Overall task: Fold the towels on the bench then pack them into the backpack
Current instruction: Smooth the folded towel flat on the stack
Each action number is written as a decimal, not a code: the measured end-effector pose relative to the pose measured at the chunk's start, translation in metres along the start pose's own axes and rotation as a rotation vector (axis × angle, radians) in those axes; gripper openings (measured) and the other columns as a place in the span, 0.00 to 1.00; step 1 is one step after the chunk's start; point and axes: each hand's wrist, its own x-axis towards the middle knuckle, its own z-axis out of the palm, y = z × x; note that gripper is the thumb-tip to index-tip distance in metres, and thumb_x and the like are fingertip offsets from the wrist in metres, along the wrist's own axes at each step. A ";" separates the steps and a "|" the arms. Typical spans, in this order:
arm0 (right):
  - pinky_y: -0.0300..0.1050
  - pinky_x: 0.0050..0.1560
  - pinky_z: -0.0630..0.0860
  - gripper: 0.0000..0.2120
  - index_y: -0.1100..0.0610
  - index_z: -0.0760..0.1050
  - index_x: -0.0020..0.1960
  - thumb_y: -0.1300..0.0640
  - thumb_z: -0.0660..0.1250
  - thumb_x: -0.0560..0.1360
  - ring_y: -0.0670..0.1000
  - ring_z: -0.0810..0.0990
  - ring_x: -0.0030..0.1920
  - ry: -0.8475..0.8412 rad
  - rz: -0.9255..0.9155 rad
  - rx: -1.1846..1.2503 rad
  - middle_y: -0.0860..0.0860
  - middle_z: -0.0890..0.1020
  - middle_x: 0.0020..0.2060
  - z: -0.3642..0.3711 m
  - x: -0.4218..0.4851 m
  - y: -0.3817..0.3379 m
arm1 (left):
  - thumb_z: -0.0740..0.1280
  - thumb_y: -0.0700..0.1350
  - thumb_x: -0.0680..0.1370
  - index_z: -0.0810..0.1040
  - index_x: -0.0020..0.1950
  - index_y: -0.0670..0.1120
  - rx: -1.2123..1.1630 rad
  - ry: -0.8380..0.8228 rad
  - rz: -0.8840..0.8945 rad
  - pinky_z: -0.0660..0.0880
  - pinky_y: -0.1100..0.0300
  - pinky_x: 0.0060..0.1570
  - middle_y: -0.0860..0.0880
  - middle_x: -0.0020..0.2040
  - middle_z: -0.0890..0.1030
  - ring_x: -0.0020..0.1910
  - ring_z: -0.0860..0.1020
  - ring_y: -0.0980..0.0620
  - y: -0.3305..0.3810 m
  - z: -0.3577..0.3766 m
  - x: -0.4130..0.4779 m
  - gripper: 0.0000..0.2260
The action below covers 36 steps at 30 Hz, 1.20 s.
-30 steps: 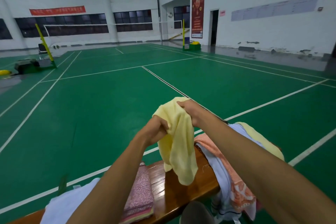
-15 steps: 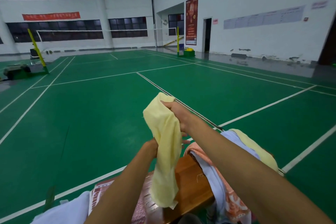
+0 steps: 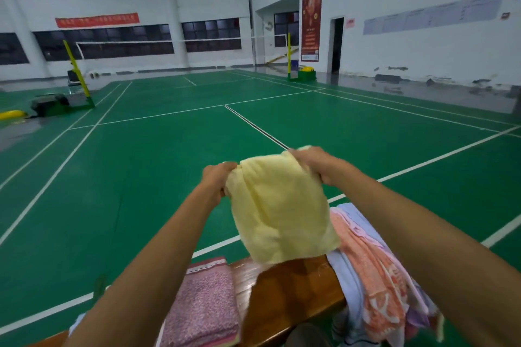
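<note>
The yellow towel (image 3: pixel 282 211), which hung as a narrow bunch from the right hand half a second ago, is now spread wide between both hands. The left hand (image 3: pixel 218 179) grips its upper left corner, fingers curled on the cloth; the right hand (image 3: pixel 313 162) grips the upper right corner likewise. Both arms reach forward, the towel hanging above the worktop (image 3: pixel 290 296). A folded pink towel (image 3: pixel 203 307) lies towards its left end; a heap of unfolded towels (image 3: pixel 375 270) drapes its right end.

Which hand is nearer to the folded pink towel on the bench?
Left. The left hand holds the yellow towel above the pink towel; the right hand is farther right, above the unfolded pile.
</note>
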 end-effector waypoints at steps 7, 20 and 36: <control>0.55 0.49 0.83 0.27 0.69 0.69 0.64 0.62 0.77 0.72 0.58 0.82 0.49 0.112 0.043 0.045 0.60 0.80 0.54 -0.010 0.004 0.004 | 0.73 0.39 0.76 0.78 0.53 0.33 0.213 0.064 0.102 0.77 0.49 0.45 0.39 0.46 0.81 0.43 0.79 0.43 0.024 -0.036 0.016 0.11; 0.49 0.63 0.74 0.24 0.59 0.75 0.67 0.64 0.75 0.73 0.55 0.76 0.61 0.370 -0.124 -0.099 0.54 0.78 0.62 -0.023 0.004 0.000 | 0.69 0.47 0.79 0.73 0.45 0.44 -0.307 0.287 0.051 0.71 0.56 0.36 0.47 0.38 0.73 0.33 0.70 0.49 0.014 -0.033 0.012 0.09; 0.44 0.57 0.76 0.16 0.54 0.83 0.57 0.65 0.75 0.72 0.51 0.78 0.53 0.474 -0.142 -0.066 0.50 0.81 0.54 -0.047 0.012 0.022 | 0.53 0.25 0.68 0.84 0.56 0.51 0.064 0.127 0.250 0.80 0.50 0.59 0.42 0.60 0.80 0.60 0.79 0.42 -0.010 -0.031 0.018 0.31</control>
